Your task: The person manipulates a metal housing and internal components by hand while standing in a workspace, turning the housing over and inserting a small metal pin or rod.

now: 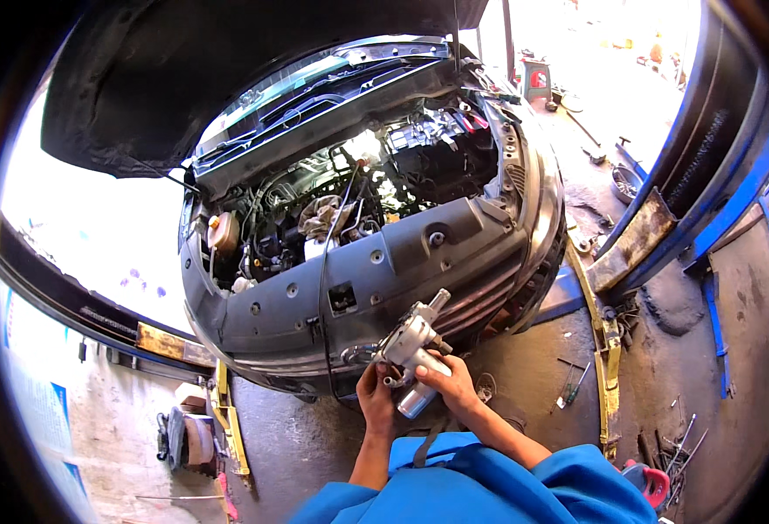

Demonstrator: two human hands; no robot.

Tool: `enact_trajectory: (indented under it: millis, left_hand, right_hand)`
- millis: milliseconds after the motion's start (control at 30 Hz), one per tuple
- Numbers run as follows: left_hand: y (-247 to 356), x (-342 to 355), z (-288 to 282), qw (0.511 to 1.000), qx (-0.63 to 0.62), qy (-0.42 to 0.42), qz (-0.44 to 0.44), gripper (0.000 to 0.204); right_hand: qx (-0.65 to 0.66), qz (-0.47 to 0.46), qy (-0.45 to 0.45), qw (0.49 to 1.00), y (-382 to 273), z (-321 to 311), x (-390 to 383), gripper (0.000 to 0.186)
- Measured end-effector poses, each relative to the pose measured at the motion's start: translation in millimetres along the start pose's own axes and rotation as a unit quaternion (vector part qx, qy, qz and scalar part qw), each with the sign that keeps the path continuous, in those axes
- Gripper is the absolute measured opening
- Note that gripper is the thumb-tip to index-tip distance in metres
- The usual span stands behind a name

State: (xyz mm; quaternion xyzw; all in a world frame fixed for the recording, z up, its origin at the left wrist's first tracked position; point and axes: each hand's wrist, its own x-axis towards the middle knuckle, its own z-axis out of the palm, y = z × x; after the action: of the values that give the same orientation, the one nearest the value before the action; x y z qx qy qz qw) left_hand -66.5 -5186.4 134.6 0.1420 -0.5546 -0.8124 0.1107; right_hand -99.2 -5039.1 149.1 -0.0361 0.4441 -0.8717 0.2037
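A silver metal engine part [412,339] with a cylindrical end and stubby pipes is held in front of my body, over the car's front edge. My right hand [451,382] wraps round its near right side, thumb on top. On the near left side my left hand [375,395] has its fingers closed on the part beside a small pipe end; the fingertips are partly hidden. Beyond my hands, the car's engine bay [314,218] lies under the raised black hood [183,79]. A crumpled rag [323,217] rests among the engine parts.
A black cable or hose [325,306] hangs over the front panel. Yellow lift arms [610,375] and a blue lift post [742,210] stand to the right. Several tools [677,454] lie on the floor at lower right. A small stand [534,80] is farther back.
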Motion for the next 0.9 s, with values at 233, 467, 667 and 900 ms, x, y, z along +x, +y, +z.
enact_trajectory:
  millis: [233, 467, 667, 900]
  left_hand:
    - [2, 62, 42, 0.995, -0.064, -0.020, -0.070, 0.034]
    - [-4, 138, 65, 0.979, -0.170, -0.081, -0.078, 0.034]
    - [19, 191, 65, 0.946, -0.212, -0.219, -0.112, 0.035]
    - [24, 209, 50, 0.937, -0.236, -0.224, -0.127, 0.032]
  right_hand:
    - [-0.022, 0.034, 0.018, 0.999, -16, -48, 71, 0.046]
    - [0.042, 0.041, 0.018, 0.998, -41, -58, 134, 0.052]
    - [-0.019, -0.016, -0.011, 1.000, -56, -62, 181, 0.064]
    - [0.015, 0.019, -0.058, 0.998, -60, -53, 213, 0.059]
